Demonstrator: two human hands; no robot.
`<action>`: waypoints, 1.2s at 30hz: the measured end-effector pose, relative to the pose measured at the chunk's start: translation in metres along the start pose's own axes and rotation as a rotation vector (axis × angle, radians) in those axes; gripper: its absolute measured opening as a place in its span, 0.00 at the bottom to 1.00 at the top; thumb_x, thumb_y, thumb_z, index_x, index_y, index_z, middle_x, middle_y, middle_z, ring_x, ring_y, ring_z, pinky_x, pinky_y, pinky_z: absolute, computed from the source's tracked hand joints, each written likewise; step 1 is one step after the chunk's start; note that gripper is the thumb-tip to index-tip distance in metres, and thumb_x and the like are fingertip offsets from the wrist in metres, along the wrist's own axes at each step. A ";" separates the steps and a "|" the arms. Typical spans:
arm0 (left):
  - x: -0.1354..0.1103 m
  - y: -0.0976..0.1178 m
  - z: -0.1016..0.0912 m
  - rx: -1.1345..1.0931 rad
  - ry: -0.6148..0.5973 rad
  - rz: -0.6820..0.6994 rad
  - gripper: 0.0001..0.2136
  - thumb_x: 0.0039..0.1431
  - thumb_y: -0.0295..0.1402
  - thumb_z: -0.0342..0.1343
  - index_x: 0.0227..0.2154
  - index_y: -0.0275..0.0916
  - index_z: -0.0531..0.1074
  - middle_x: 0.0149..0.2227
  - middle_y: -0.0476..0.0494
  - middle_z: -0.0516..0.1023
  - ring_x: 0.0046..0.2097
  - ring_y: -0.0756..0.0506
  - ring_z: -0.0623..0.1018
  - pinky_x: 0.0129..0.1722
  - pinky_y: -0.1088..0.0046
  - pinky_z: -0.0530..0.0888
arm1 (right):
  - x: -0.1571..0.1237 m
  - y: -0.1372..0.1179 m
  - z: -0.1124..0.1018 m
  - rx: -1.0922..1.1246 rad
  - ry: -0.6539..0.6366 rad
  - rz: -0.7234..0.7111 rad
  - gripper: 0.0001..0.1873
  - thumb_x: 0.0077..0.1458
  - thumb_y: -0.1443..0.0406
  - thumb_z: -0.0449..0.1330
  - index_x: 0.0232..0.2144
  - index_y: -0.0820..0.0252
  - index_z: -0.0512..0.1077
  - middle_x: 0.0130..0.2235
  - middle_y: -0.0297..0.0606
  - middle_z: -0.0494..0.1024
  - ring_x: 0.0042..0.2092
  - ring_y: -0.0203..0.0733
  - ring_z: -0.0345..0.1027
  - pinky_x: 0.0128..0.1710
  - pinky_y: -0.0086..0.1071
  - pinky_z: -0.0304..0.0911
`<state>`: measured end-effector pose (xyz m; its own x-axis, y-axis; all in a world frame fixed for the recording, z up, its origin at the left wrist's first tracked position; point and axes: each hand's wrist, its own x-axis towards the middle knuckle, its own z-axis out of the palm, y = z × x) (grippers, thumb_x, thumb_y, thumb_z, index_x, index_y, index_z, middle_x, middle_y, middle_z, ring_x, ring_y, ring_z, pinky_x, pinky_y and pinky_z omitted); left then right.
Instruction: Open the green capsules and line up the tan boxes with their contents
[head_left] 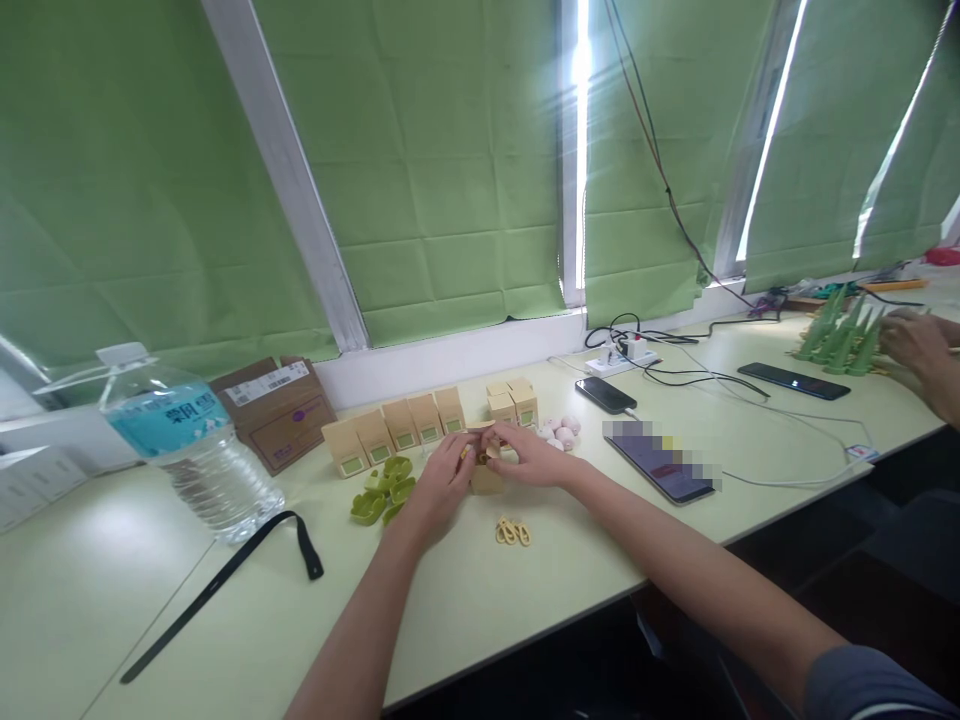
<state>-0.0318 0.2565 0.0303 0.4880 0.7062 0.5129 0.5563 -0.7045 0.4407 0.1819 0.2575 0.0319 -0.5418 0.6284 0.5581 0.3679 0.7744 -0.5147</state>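
Both my hands meet over a small tan box (486, 478) at the middle of the pale desk (525, 590). My left hand (442, 485) is closed, pinching a small yellow piece at the box's top. My right hand (525, 455) curls over the box's upper edge and holds it. Behind them stands a row of tan boxes with green fronts (397, 428), and two more (512, 402). Green plastic pieces (382, 492) lie left of my left hand. Yellow loops (513, 531) lie in front. Pink pieces (561, 432) sit beside my right hand.
A water bottle (184, 440) stands at left, with a black strap (225, 580) and a cardboard packet (276, 410) nearby. Phones (606, 394) (793, 380), a tablet (660, 462), a power strip (622, 358) and cables lie at right. Another person's hand (919, 345) touches green cones (840, 335).
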 end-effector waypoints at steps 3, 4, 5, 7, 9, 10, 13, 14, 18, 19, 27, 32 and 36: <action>0.000 0.001 0.000 -0.003 0.000 0.005 0.16 0.71 0.38 0.41 0.54 0.43 0.69 0.54 0.38 0.73 0.55 0.41 0.72 0.56 0.58 0.69 | 0.001 0.002 0.001 0.002 0.018 0.026 0.07 0.60 0.62 0.59 0.40 0.56 0.65 0.42 0.37 0.73 0.42 0.43 0.66 0.43 0.37 0.61; 0.000 0.001 0.000 -0.003 0.000 0.004 0.16 0.71 0.38 0.41 0.54 0.43 0.69 0.54 0.39 0.73 0.55 0.41 0.72 0.56 0.58 0.69 | 0.001 0.002 0.001 -0.004 0.028 0.034 0.07 0.60 0.62 0.59 0.39 0.57 0.65 0.40 0.36 0.72 0.41 0.42 0.65 0.42 0.36 0.61; 0.000 0.002 0.000 -0.002 0.002 0.002 0.17 0.71 0.38 0.41 0.54 0.43 0.69 0.54 0.39 0.73 0.55 0.42 0.72 0.56 0.59 0.69 | 0.001 0.002 0.001 -0.012 0.041 0.037 0.07 0.60 0.62 0.59 0.37 0.57 0.64 0.39 0.36 0.72 0.40 0.42 0.65 0.41 0.36 0.61; -0.001 0.002 -0.001 -0.002 0.005 -0.008 0.17 0.71 0.39 0.41 0.54 0.43 0.69 0.54 0.40 0.73 0.55 0.42 0.72 0.56 0.59 0.69 | 0.002 0.002 0.001 -0.023 0.070 0.021 0.04 0.60 0.64 0.58 0.35 0.57 0.65 0.37 0.35 0.72 0.39 0.42 0.65 0.41 0.35 0.60; -0.001 0.003 -0.001 -0.008 0.008 -0.024 0.17 0.71 0.39 0.41 0.53 0.43 0.70 0.54 0.40 0.73 0.54 0.42 0.73 0.55 0.60 0.70 | 0.003 0.002 0.001 -0.023 0.082 -0.008 0.01 0.59 0.68 0.57 0.34 0.57 0.67 0.37 0.36 0.74 0.41 0.42 0.66 0.43 0.36 0.61; -0.001 0.003 -0.001 -0.012 0.009 -0.030 0.16 0.71 0.40 0.41 0.53 0.43 0.70 0.53 0.40 0.73 0.53 0.42 0.74 0.54 0.60 0.70 | 0.003 0.002 0.001 -0.019 0.079 -0.018 0.05 0.58 0.71 0.56 0.34 0.57 0.69 0.38 0.36 0.74 0.42 0.42 0.67 0.44 0.36 0.61; -0.002 0.003 0.000 -0.021 0.003 -0.032 0.16 0.71 0.40 0.42 0.54 0.43 0.69 0.54 0.40 0.73 0.49 0.43 0.75 0.51 0.61 0.72 | 0.003 0.000 0.002 -0.021 0.065 -0.004 0.13 0.56 0.74 0.54 0.38 0.56 0.74 0.41 0.37 0.76 0.43 0.42 0.70 0.46 0.37 0.63; -0.002 0.003 0.000 -0.019 0.002 -0.031 0.16 0.71 0.40 0.42 0.54 0.43 0.69 0.54 0.40 0.73 0.48 0.43 0.75 0.50 0.62 0.73 | 0.003 0.000 0.003 -0.026 0.067 0.004 0.14 0.56 0.74 0.54 0.39 0.56 0.75 0.42 0.38 0.76 0.43 0.42 0.70 0.46 0.37 0.64; -0.002 0.003 0.000 -0.005 0.008 -0.035 0.16 0.71 0.39 0.43 0.54 0.43 0.69 0.54 0.40 0.73 0.46 0.44 0.75 0.49 0.62 0.73 | 0.003 -0.001 0.002 -0.069 0.078 0.023 0.13 0.58 0.73 0.55 0.42 0.56 0.76 0.45 0.39 0.77 0.46 0.43 0.71 0.49 0.39 0.64; -0.002 0.003 0.000 -0.009 0.009 -0.033 0.16 0.71 0.39 0.44 0.54 0.43 0.69 0.54 0.40 0.73 0.45 0.44 0.75 0.48 0.62 0.73 | 0.002 0.000 0.002 -0.086 0.073 0.032 0.12 0.58 0.72 0.56 0.41 0.56 0.76 0.45 0.39 0.77 0.45 0.43 0.71 0.48 0.39 0.64; -0.004 0.011 -0.004 -0.049 -0.066 0.006 0.15 0.65 0.39 0.53 0.53 0.44 0.68 0.52 0.40 0.71 0.39 0.47 0.74 0.41 0.67 0.74 | 0.002 0.000 -0.003 -0.176 0.045 0.091 0.05 0.59 0.66 0.59 0.33 0.56 0.76 0.39 0.38 0.76 0.41 0.44 0.71 0.43 0.37 0.64; -0.003 0.010 -0.001 -0.021 -0.042 0.026 0.17 0.60 0.35 0.58 0.52 0.43 0.68 0.48 0.42 0.72 0.40 0.46 0.74 0.41 0.67 0.73 | 0.003 0.000 -0.002 -0.090 0.056 0.065 0.07 0.57 0.70 0.58 0.33 0.57 0.76 0.39 0.38 0.77 0.41 0.42 0.71 0.44 0.36 0.64; -0.003 0.011 -0.001 -0.011 -0.037 0.010 0.17 0.59 0.34 0.58 0.51 0.44 0.68 0.46 0.43 0.73 0.41 0.45 0.73 0.42 0.66 0.72 | 0.004 0.000 0.000 -0.061 0.056 0.058 0.07 0.56 0.72 0.57 0.30 0.58 0.74 0.37 0.37 0.77 0.39 0.41 0.70 0.42 0.34 0.63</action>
<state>-0.0278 0.2471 0.0346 0.5182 0.7014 0.4894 0.5439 -0.7119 0.4444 0.1795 0.2595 0.0339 -0.4761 0.6741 0.5648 0.4435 0.7386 -0.5077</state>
